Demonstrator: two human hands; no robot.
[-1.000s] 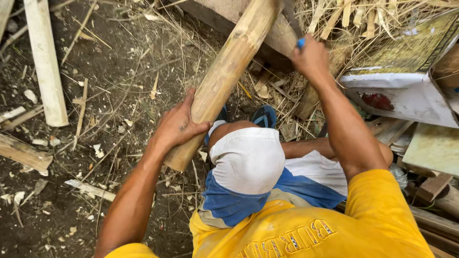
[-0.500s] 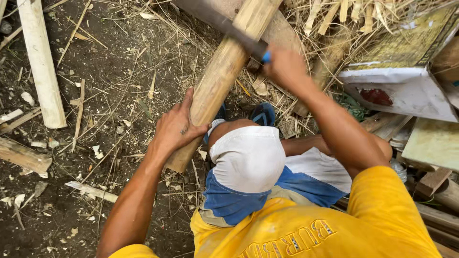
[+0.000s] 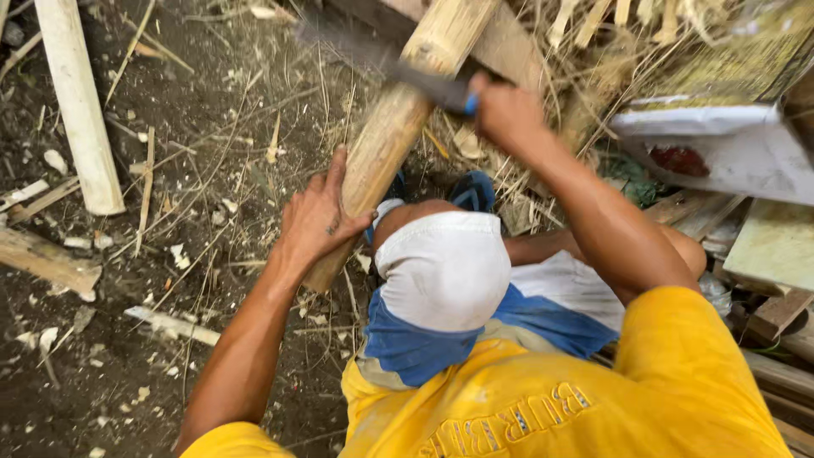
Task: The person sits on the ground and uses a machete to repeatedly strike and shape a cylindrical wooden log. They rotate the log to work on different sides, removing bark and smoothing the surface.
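Left hand: the left hand is wrapped around the lower part of the bamboo pole, fingers over its near face, thumb side toward the person's body, holding it firm.
Bamboo pole: a thick pale-yellow pole; its long axis slopes from just below the left hand, where the lower end sits on the dirt ground, up and away to the right past the right hand and out of the top of the view.
Right hand: the right hand is closed around the blue handle of a chopping knife, farther from the body than the left hand and just right of the pole.
Knife to pole: the dark blade runs leftward from the right hand and lies across the pole above the left hand, roughly crosswise to the pole's length; it is blurred, so I cannot tell whether the edge touches.
Nearer hand: the left hand is on the pole itself; the right hand is beside it, higher along it.
Beyond the left hand: a pale wooden post lies well to its left, with chips and splinters scattered between.
Beyond the right hand: dry straw and stacked boards.
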